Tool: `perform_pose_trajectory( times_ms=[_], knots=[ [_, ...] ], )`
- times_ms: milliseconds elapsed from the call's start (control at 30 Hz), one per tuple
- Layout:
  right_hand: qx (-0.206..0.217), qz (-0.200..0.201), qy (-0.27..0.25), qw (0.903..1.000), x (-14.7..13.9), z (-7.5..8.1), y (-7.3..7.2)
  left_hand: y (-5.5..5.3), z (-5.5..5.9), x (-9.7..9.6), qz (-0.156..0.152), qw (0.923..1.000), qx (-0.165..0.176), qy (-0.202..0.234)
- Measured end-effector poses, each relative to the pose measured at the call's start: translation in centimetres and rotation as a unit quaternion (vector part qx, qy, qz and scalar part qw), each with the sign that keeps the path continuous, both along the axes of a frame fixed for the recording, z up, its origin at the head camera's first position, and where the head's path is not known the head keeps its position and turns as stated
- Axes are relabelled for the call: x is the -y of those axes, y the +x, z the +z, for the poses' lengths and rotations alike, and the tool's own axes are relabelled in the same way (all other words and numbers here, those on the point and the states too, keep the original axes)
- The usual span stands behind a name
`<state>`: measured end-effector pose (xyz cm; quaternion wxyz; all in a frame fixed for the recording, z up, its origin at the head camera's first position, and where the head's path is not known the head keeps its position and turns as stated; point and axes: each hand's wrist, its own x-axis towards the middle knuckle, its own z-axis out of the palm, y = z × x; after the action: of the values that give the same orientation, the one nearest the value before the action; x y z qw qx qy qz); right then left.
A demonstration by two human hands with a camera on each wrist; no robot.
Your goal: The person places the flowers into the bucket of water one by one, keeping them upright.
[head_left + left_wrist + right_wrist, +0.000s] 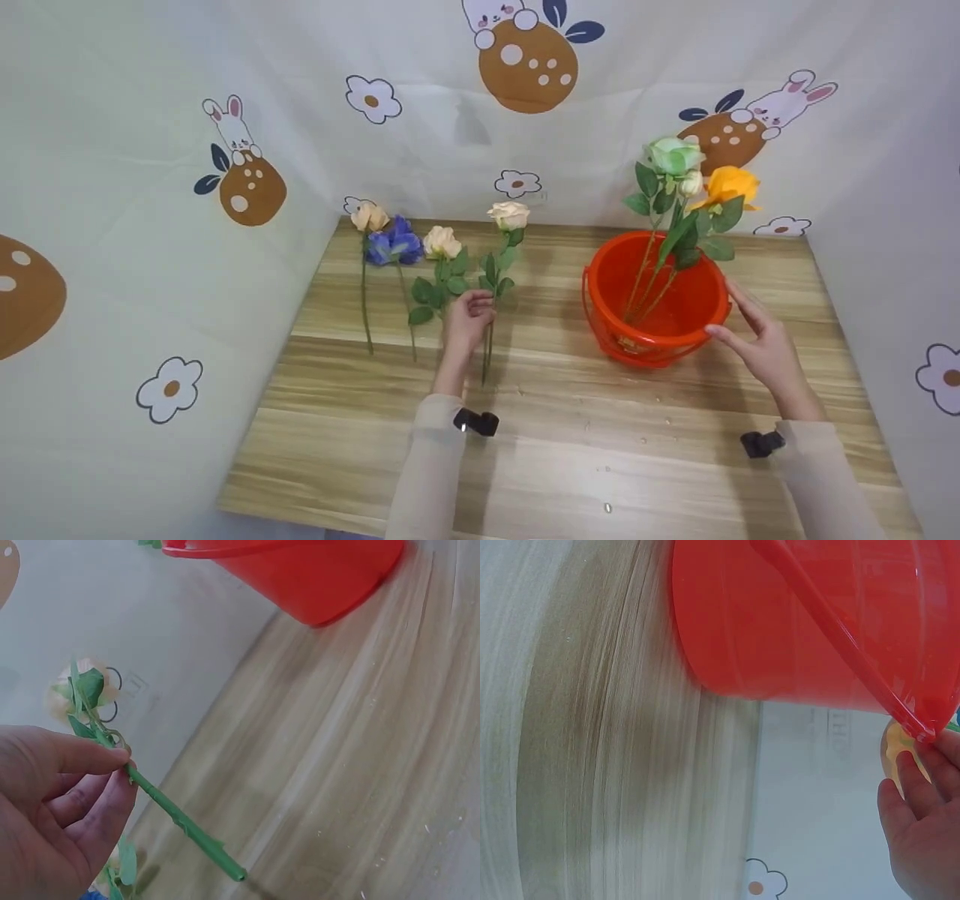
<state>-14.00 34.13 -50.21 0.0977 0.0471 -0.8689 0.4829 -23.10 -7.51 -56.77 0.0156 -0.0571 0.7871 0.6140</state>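
Observation:
My left hand [469, 319] pinches the green stem of a cream rose [509, 215] between thumb and fingertips. In the left wrist view the stem [184, 821] slants down to the right, its cut end free, with the bloom beyond the fingers. At the right stands a red bucket [615, 341] holding a pale green rose [673, 155] with a bud and an orange flower [731, 187]. My right hand [765, 352] touches the bucket's right rim, fingers fairly straight and thumb spread toward the front. The right wrist view shows its fingertips by the end of the bucket handle [847, 652].
Left of my left hand lie a peach rose [370, 217], a blue flower [395, 241] and another peach rose [442, 244]. Small bits are scattered on the wooden table [555, 442]. A printed cloth [427, 150] hangs behind and at both sides.

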Motion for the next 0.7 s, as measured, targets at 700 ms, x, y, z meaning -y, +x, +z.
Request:
perform_pose_trajectory(
  times_ms=[700],
  knots=[
    [-0.004, -0.001, 0.002, 1.0, 0.1, 0.1, 0.0, -0.4, 2.9, -1.3, -0.018, 0.9986, -0.046, 0.019]
  ],
)
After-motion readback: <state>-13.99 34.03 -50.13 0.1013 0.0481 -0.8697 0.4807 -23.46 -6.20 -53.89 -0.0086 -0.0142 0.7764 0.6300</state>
